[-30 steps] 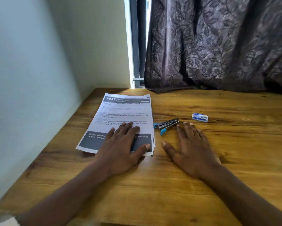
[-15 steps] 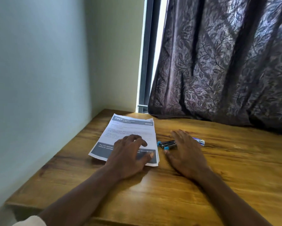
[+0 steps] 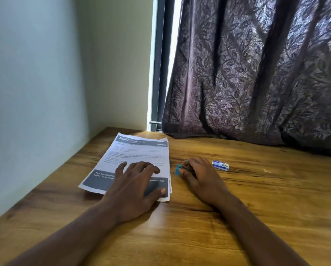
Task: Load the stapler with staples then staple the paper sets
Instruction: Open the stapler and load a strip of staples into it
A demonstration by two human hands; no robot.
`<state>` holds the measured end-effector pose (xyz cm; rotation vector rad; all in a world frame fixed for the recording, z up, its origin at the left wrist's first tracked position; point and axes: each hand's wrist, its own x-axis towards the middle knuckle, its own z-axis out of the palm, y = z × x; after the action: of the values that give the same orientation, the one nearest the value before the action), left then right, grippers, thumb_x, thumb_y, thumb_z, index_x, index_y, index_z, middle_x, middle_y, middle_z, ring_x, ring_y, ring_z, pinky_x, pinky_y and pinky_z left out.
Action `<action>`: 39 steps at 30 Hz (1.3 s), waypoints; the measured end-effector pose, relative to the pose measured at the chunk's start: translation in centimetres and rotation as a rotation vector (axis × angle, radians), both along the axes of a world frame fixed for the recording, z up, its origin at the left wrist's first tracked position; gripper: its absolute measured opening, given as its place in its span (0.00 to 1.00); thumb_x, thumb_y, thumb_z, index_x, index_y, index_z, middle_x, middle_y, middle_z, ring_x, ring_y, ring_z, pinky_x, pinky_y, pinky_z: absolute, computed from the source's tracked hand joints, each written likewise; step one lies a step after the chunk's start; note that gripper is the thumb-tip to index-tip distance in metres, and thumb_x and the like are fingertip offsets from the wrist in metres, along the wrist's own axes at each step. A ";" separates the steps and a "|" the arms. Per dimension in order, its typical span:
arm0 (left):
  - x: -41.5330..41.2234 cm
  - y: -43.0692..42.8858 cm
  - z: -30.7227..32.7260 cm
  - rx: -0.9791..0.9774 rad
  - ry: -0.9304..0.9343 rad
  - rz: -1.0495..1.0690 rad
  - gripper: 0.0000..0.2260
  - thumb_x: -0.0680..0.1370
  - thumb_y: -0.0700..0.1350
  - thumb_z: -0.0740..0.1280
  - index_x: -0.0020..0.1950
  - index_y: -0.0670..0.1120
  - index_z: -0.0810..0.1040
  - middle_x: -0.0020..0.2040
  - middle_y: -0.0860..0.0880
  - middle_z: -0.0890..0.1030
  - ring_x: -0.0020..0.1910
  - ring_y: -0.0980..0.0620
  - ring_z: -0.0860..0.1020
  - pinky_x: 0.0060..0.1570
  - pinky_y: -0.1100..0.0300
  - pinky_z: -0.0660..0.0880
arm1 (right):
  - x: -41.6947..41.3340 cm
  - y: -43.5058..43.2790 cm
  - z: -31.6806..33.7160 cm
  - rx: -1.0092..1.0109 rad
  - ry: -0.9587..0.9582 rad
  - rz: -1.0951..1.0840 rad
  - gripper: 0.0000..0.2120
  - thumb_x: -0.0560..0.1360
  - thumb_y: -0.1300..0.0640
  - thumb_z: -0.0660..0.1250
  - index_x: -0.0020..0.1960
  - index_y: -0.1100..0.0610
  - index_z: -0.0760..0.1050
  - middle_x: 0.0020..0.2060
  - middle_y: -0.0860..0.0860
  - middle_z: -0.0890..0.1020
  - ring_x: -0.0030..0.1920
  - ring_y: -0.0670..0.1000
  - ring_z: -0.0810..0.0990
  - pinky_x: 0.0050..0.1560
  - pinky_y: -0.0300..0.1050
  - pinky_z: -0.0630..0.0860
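Note:
A stack of printed paper sheets (image 3: pixel 137 152) lies on the wooden table (image 3: pixel 256 208) near the left wall. My left hand (image 3: pixel 134 187) rests flat on the lower part of the stack, fingers spread. Just right of the papers, my right hand (image 3: pixel 201 177) is curled over the small stapler (image 3: pixel 178 169); only its blue end shows past my fingers. A small white and blue staple box (image 3: pixel 220 165) sits on the table to the right of that hand, untouched.
A dark patterned curtain (image 3: pixel 256 73) hangs over the table's far edge. A pale wall (image 3: pixel 36 93) borders the table on the left. A window frame strip (image 3: pixel 160 64) shows between wall and curtain.
My right hand slid forward from lying flat on the table and closed over the stapler. The left hand stayed on the papers. The camera tilted upward.

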<state>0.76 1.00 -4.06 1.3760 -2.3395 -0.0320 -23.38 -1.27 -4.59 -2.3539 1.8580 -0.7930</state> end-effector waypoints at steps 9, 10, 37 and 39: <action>-5.7 -1.9 3.3 0.126 0.498 -0.147 0.24 0.76 0.58 0.73 0.70 0.58 0.72 0.63 0.60 0.79 0.57 0.60 0.79 0.56 0.62 0.76 | 0.1 1.1 1.7 0.007 -1.043 0.025 0.21 0.85 0.50 0.55 0.45 0.63 0.78 0.29 0.52 0.78 0.27 0.47 0.71 0.25 0.40 0.67; -6.4 -2.5 3.7 0.197 0.564 -0.155 0.20 0.77 0.55 0.73 0.68 0.56 0.75 0.59 0.58 0.81 0.52 0.59 0.82 0.49 0.65 0.77 | 0.4 1.2 1.8 0.030 -1.101 0.030 0.21 0.85 0.49 0.56 0.45 0.63 0.78 0.28 0.51 0.78 0.27 0.48 0.71 0.25 0.40 0.66; -6.5 -6.4 2.7 0.216 0.762 -0.455 0.15 0.75 0.38 0.76 0.59 0.51 0.86 0.51 0.56 0.87 0.53 0.58 0.84 0.54 0.61 0.82 | -0.8 2.2 2.4 -0.161 -0.637 0.048 0.05 0.71 0.57 0.76 0.47 0.53 0.82 0.40 0.51 0.86 0.42 0.52 0.84 0.47 0.58 0.82; -6.7 -6.2 2.5 0.227 0.783 -0.454 0.14 0.75 0.37 0.76 0.59 0.50 0.86 0.50 0.55 0.87 0.52 0.56 0.85 0.54 0.57 0.83 | -0.9 2.2 2.2 -0.182 -0.590 0.029 0.06 0.70 0.54 0.75 0.45 0.51 0.81 0.39 0.49 0.85 0.41 0.51 0.84 0.45 0.59 0.82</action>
<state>-5.98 -5.21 -1.55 0.6849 -1.9271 -0.8299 -24.28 0.93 -2.35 -1.9161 1.5435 -1.5045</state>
